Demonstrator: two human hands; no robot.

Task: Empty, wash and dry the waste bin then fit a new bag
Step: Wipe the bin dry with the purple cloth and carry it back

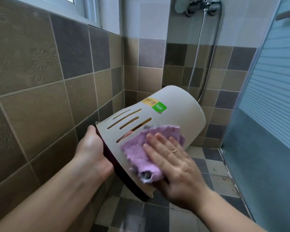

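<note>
A cream waste bin [179,113] with slots near its rim and a yellow and green sticker lies tilted on its side in mid-air, base pointing away from me. My left hand [90,149] grips its rim, thumb outside and fingers inside, one fingertip showing through a slot. My right hand [171,156] lies flat with straight fingers on a purple cloth [141,151], pressing it against the bin's outer wall. The bin's inside is dark and mostly hidden.
I stand in a tiled shower corner. A shower hose [197,52] and mixer [203,5] hang on the back wall. A frosted glass door [266,97] closes the right side. Checkered floor tiles [213,166] lie below.
</note>
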